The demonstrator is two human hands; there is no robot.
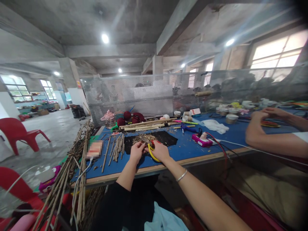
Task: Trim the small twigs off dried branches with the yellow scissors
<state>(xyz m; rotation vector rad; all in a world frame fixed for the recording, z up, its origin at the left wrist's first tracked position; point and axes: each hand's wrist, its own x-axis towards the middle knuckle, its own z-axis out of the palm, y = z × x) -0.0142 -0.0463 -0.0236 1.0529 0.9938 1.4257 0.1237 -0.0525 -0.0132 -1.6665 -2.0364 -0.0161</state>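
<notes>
My right hand (pixel 160 151) is closed around yellow-and-red-handled pruning shears (pixel 152 153), whose blades point forward and left over a heap of wood chips (pixel 138 140). Beside it, my left hand (pixel 137 153) is pinched shut close to the shears; whatever lies between its fingertips is too small to make out. Both hands are above a black cloth (pixel 168 138) on the blue tabletop (pixel 141 163). Left of the cloth lie several short cut sticks (pixel 117 147), roughly side by side.
Long branches (pixel 66 173) lean along the table's left end. Behind the cloth are longer sticks (pixel 149 124) and dark red yarn balls (pixel 137 117). A blue glue gun (pixel 189 129), purple power strip (pixel 201 140) and cables lie rightward. A co-worker's arms (pixel 258 128) rest at the right.
</notes>
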